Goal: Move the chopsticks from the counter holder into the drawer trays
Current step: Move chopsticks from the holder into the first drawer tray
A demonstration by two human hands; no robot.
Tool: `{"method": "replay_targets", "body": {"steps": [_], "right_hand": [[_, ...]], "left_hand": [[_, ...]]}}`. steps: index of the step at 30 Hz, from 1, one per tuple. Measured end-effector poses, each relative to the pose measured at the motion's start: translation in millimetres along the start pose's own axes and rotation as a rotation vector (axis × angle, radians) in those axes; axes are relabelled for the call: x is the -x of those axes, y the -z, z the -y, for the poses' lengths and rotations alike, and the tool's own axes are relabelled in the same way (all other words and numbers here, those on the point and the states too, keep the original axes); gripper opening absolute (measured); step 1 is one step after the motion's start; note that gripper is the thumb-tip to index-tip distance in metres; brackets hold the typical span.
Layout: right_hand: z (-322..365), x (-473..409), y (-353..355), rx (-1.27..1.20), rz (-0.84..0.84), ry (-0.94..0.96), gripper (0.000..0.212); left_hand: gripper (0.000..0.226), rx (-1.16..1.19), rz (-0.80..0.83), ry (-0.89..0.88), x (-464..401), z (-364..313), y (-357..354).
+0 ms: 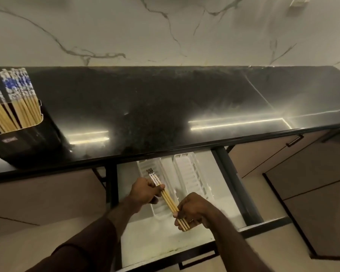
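A small bundle of bamboo chopsticks (169, 201) with patterned tops is held over the open drawer (185, 240). My left hand (143, 191) grips the bundle near its patterned end, and my right hand (192, 209) pinches it near the plain tips. Below them lie two white slotted trays, the left tray (159, 213) directly under the bundle and the right tray (188, 171) beside it. On the counter's far left a black holder (22, 142) stands with several blue-and-white-topped chopsticks (18, 99) in it.
The black polished counter (165, 107) runs across the view above the drawer, backed by a marble wall (165, 30). Brown cabinet fronts (302, 173) with dark handles flank the drawer on both sides. The drawer's front edge with its handle (196, 262) is near me.
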State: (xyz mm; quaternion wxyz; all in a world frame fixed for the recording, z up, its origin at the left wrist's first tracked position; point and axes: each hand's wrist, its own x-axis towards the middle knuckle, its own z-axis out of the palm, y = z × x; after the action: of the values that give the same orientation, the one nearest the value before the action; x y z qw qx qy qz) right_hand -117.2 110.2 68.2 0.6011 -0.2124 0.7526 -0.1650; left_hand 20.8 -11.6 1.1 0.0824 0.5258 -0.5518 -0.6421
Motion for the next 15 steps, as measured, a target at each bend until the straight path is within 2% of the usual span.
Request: {"method": "replay_targets", "body": {"steps": [5, 12, 15], "right_hand": [[9.0, -44.1, -14.5, -0.004, -0.024, -0.036, 0.024], [8.2, -99.5, -30.0, 0.014, -0.103, -0.036, 0.015], [6.9, -116.8, -36.1, 0.056, -0.135, -0.017, 0.016]], "left_hand": [[0.019, -0.379, -0.17, -0.09, -30.4, 20.0, -1.0], [0.023, -0.707, -0.292, -0.194, -59.2, 47.7, -1.6], [0.036, -0.799, -0.319, -0.226, -67.7, 55.4, -1.6]]}}
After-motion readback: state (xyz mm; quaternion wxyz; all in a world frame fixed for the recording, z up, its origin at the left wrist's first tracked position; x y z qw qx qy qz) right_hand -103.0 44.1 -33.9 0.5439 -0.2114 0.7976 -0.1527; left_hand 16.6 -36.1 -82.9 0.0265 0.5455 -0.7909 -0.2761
